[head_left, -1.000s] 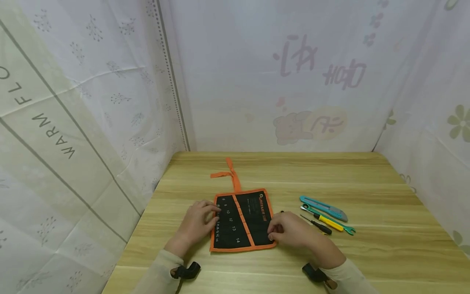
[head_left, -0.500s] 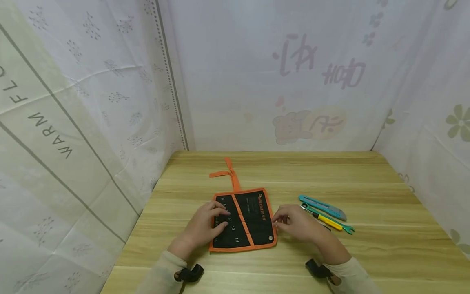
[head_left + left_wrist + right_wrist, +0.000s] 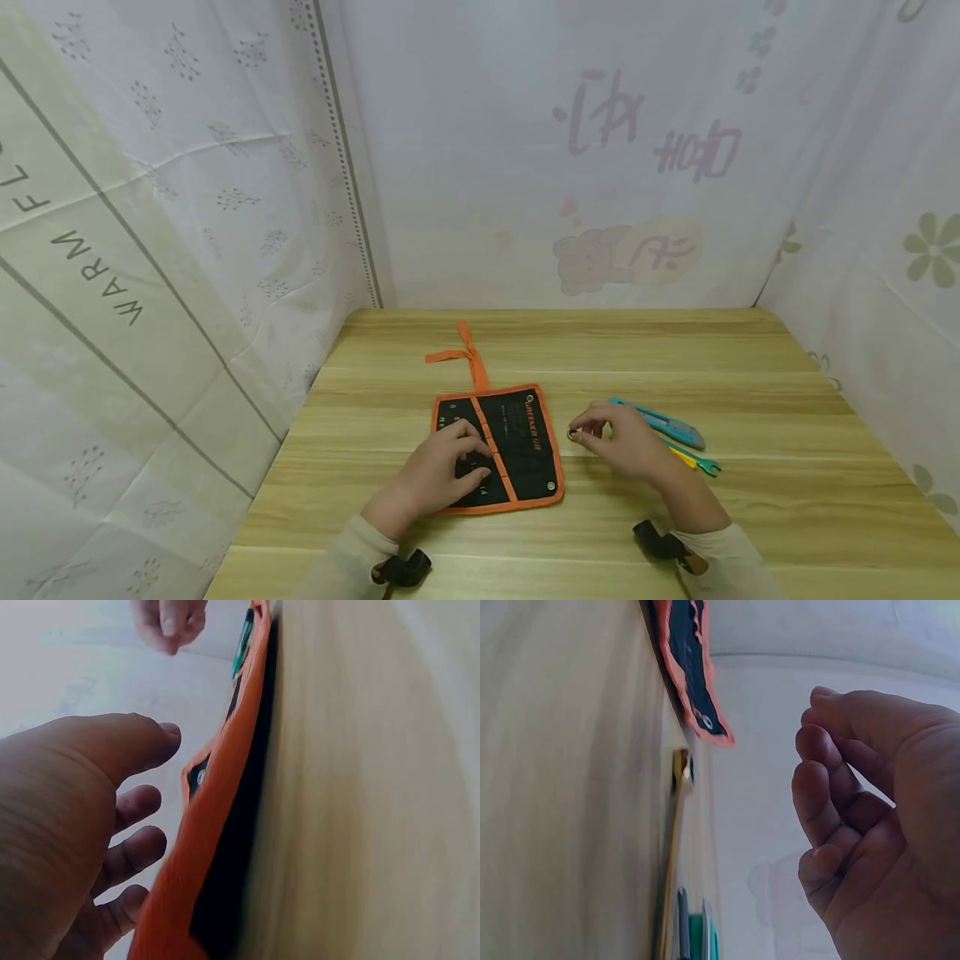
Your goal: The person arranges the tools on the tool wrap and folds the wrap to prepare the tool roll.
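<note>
We are seeing the left hand (image 3: 442, 471) moving in from the pouch's (image 3: 527, 446) left edge, and now its fingers are reaching the orange stripe (image 3: 505, 475). We are seeing the right hand (image 3: 624, 442) leaving the right edge, hiding more of the yellow handle (image 3: 686, 457), and a small ring (image 3: 570, 435) is peeking out.

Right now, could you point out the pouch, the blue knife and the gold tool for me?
Pouch (image 3: 523, 454): head view, on its black right-hand panel.
Blue knife (image 3: 672, 427): head view, on its handle.
Gold tool (image 3: 673, 840): right wrist view, on its long, thin shaft.
</note>
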### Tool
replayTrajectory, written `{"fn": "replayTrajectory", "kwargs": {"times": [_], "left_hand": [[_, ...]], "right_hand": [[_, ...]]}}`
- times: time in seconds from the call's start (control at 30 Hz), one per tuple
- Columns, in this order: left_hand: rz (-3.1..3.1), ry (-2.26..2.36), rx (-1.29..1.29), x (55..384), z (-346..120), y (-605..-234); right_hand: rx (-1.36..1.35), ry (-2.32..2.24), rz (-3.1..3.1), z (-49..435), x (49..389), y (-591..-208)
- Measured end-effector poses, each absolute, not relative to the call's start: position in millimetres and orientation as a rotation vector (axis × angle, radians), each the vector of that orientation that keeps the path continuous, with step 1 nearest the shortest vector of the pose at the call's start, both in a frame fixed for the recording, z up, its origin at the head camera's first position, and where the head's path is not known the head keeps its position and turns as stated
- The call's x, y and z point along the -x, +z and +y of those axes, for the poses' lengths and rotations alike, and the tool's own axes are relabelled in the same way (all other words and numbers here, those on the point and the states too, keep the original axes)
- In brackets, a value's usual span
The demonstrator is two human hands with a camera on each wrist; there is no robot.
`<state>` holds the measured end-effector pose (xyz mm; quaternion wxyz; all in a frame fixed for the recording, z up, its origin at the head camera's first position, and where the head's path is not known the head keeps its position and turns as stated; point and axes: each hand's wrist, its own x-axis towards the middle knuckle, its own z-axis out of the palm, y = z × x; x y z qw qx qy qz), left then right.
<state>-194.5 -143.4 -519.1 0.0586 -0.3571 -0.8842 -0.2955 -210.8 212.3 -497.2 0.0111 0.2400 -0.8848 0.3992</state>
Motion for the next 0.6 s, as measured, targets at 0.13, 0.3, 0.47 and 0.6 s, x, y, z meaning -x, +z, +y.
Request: {"fn": "replayTrajectory", "kwargs": {"times": [0.13, 0.3, 0.47, 0.6], "left_hand": [[-2.712, -0.907, 1.148, 191.5, -135.0, -518.1], [-2.723, -0.889, 1.212, 189.2, -126.5, -517.6], [-2.71, -0.908, 1.285, 187.8, -119.0, -518.6], [-2.703, -0.89, 1.318, 185.5, -113.5, -519.6]], "right_hand": [[-0.661, 1.253, -2.745, 221.0, 212.1, -494.5], [-0.621, 1.239, -2.676, 235.0, 215.9, -495.4], [-0.566, 1.199, -2.64, 246.4, 218.1, -493.7], [-0.494, 1.206, -2.661, 254.0, 218.0, -490.1]]}}
